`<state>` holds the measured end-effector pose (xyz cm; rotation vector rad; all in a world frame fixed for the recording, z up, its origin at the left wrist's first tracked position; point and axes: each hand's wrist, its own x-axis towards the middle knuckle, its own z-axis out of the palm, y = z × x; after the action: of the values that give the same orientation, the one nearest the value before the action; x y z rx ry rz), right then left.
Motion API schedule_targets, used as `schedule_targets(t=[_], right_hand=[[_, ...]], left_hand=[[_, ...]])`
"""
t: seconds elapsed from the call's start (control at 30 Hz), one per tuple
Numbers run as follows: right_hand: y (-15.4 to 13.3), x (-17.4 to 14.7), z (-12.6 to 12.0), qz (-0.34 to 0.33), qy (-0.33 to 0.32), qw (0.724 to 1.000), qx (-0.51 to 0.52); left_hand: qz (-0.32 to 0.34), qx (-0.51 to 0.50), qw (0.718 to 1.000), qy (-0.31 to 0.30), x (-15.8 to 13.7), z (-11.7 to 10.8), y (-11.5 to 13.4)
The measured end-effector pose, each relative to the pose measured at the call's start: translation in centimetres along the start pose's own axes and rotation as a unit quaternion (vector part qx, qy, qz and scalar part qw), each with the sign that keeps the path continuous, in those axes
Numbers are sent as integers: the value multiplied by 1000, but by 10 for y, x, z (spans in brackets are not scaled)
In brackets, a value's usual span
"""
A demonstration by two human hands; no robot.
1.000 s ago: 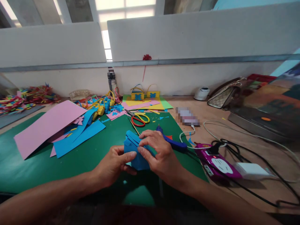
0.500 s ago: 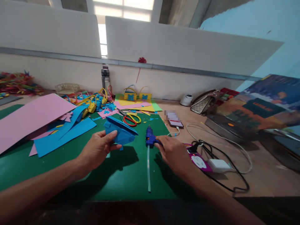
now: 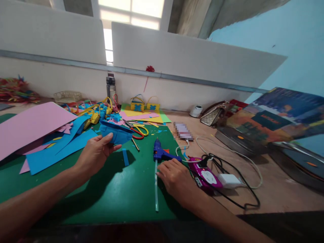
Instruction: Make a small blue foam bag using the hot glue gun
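Observation:
My left hand (image 3: 95,153) pinches a folded blue paper piece (image 3: 116,132) between thumb and fingers, above the green mat (image 3: 121,199). The blue glue gun (image 3: 162,153) lies on the mat with its nozzle pointing away from me. A long clear glue stick (image 3: 156,190) sticks out of its rear. Just below the gun's handle is my right hand (image 3: 174,175), its fingers loosely bent and apart from the handle. Its fingertips come close to the glue stick; whether they touch it I cannot tell. A narrow blue paper strip (image 3: 125,157) lies between the hands.
Scissors (image 3: 139,131) with red and yellow handles lie beyond the gun. Pink sheets (image 3: 37,125), blue sheets (image 3: 60,152) and paper scraps cover the left. Two small yellow paper bags (image 3: 138,106) stand at the back. To the right are a phone (image 3: 183,131), a purple power strip (image 3: 206,175) and cables.
My right hand has let go of the glue gun's handle and drawn back toward me. My left hand has shifted left with the blue paper, and the view has turned slightly.

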<state>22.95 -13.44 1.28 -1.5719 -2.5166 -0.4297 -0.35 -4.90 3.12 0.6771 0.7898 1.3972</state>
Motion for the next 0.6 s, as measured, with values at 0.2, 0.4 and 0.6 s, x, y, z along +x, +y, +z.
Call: schedule_targets(t=[0.2,0.4,0.6], right_hand=[[3,77,1,42,-91,995,7],[15,163,32,92,-106,990,11],[29,196,47,162,-121,976,83]], left_hand=[[53,-25,998,-12,22,-9,-4],[7,-53,997,-48,17,-6,-9],[-36,-62,994,-86,6,-1,-7]])
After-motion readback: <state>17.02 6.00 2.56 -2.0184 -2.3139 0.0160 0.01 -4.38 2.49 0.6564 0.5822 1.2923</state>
